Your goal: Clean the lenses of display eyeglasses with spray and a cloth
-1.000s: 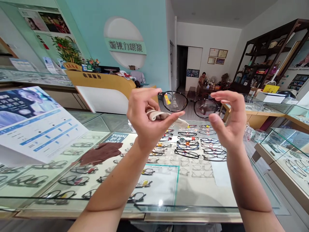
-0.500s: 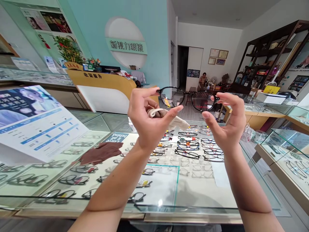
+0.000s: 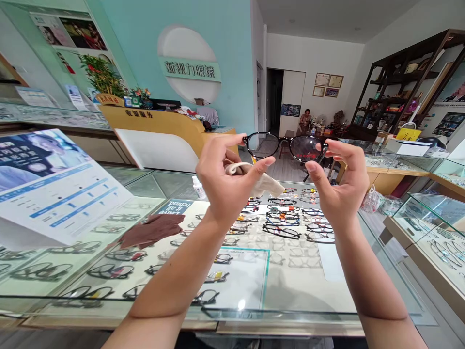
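A pair of black round-framed glasses (image 3: pixel 285 140) is held up over the glass counter, lenses upright. My left hand (image 3: pixel 227 174) pinches its left end, and a cream cloth (image 3: pixel 267 182) is tucked in the same hand, hanging below the left lens. At the right end of the frame, the fingers of my right hand (image 3: pixel 341 182) grip near the hinge, with the thumb apart below. Red marking shows at the right lens. Several glasses (image 3: pixel 281 231) lie in rows beneath the hands.
A brown cloth (image 3: pixel 152 230) lies on the glass counter (image 3: pixel 301 315), left of my forearms. A small white bottle (image 3: pixel 198 187) stands behind my left hand. At the left is a tent-shaped calendar (image 3: pixel 65 184). A person (image 3: pixel 305 120) is far back.
The glasses have tilted and shifted slightly right. My left hand has moved a little right, uncovering the white bottle; my right hand has moved slightly left.
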`<state>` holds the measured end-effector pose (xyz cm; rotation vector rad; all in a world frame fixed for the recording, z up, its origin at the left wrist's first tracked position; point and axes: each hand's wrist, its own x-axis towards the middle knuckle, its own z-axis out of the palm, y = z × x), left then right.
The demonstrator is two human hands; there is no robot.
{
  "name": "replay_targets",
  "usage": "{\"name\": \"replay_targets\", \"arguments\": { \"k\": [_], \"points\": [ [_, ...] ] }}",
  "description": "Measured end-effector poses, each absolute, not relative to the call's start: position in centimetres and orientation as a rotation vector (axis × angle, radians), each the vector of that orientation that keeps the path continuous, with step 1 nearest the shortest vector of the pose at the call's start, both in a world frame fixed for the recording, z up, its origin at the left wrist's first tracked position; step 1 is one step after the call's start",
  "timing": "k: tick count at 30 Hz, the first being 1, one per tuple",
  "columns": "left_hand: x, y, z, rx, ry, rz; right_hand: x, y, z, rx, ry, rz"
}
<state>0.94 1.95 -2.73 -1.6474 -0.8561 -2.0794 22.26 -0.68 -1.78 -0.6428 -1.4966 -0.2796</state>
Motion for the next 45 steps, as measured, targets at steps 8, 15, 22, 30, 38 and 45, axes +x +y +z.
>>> {"name": "replay_targets", "arguments": {
  "k": [8, 15, 22, 30, 38, 45],
  "points": [
    [0.9, 1.9, -2.6, -1.665, -0.814, -2.032, 22.5, -0.7, -1.6, -0.709, -1.492, -0.306],
    [0.9, 1.9, -2.5, -1.677, -0.809, -2.033, 22.5, -0.9, -1.5, -0.743, -1.494, -0.336],
    [0.7, 2.2, -2.7, -1.733, -0.884, -2.110, 22.3, -1.5, -1.5, -0.731, -1.490, -0.319],
    [0.9, 2.1, -2.7, -1.713, -0.879, -2.162, 22.1, -1.7, -1.4, -0.749, -1.496, -0.344],
    [1.0, 1.9, -2.7, -1.691, -0.844, -2.135, 22.1, -1.5, -1.5, -0.826, -1.528, -0.331],
    [1.1, 1.7, -2.7, -1.670, -0.872, -2.113, 22.0, -1.4, -1.6, -0.817, -1.529, -0.298]
  ]
}}
